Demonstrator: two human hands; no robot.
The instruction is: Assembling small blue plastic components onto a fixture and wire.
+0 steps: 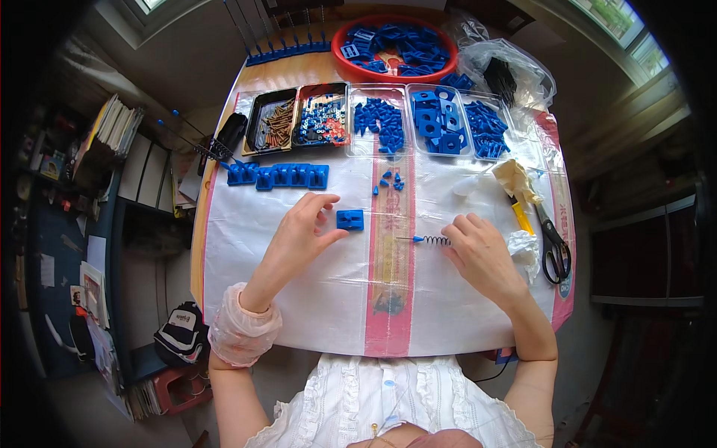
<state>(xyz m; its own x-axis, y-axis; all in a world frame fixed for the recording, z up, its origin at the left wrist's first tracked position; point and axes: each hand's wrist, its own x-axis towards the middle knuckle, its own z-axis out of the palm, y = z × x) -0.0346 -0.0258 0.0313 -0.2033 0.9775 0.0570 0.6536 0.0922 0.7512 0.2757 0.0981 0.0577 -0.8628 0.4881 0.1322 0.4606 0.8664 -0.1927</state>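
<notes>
Left hand: the left hand [300,230] is empty, thumb and fingers curved with a wide gap between them, just left of the blue block; whether the thumb tip touches it I cannot tell.
Blue block: the blue block [349,219] lies flat on the white sheet [314,306] that covers most of the desk [305,69].
Right hand: the right hand [479,250] is closed narrowly, fingertips gripping the right end of a dark spring [436,240].
Spring: it lies sideways, right of the pink stripe's middle, with a blue cone [418,240] at its left end and a thin wire running left from the cone.
Finished-looking row: blue parts [291,176] stand side by side beyond the left hand.
Loose bits: a few small blue pieces [398,178] lie between block and trays.
Trays: five stand side by side, with brass-coloured screws [279,123] in the leftmost and blue parts in the three rightmost.
Far edge: a red basin [340,58] holds more blue parts.
Right side: black-handled scissors [555,261] lie near a yellow cutter [522,217].
</notes>
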